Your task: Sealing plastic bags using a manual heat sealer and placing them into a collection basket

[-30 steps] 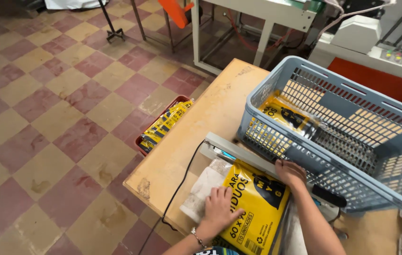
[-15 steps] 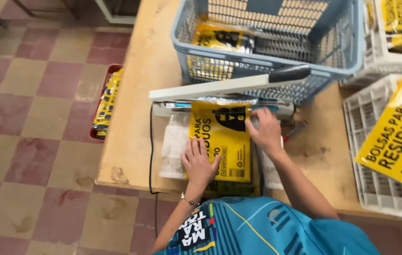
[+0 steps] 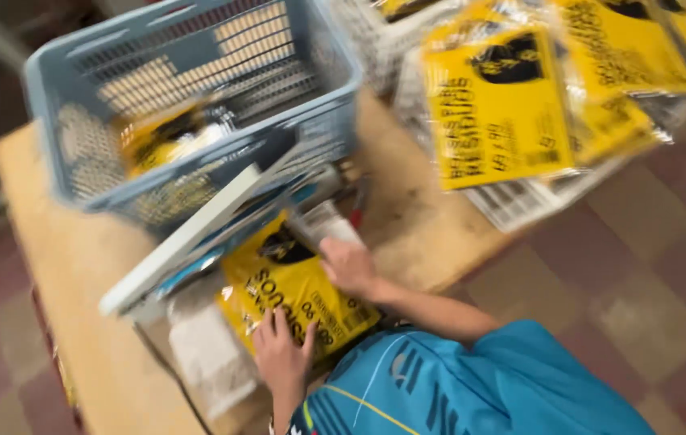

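Note:
The picture is blurred by head motion. A yellow plastic packet with black print (image 3: pixel 294 294) lies on the wooden table (image 3: pixel 85 266), its top end under the raised white arm of a heat sealer (image 3: pixel 190 238). My left hand (image 3: pixel 282 353) rests flat on the packet's near end with the fingers spread. My right hand (image 3: pixel 347 267) is curled on the packet's upper right edge, close to the sealer. A blue sleeve fills the bottom of the view.
A blue-grey plastic basket (image 3: pixel 310 121) with a few yellow packets inside stands behind the sealer. To the right, several yellow packets (image 3: pixel 496 105) lie piled on a white crate (image 3: pixel 520 205). A black cable (image 3: pixel 157 362) runs off the table. Checkered floor tiles surround it.
The view has swung and tilted, so the basket now sits upper left and the packet pile upper right. Both hands remain on the yellow packet under the sealer arm.

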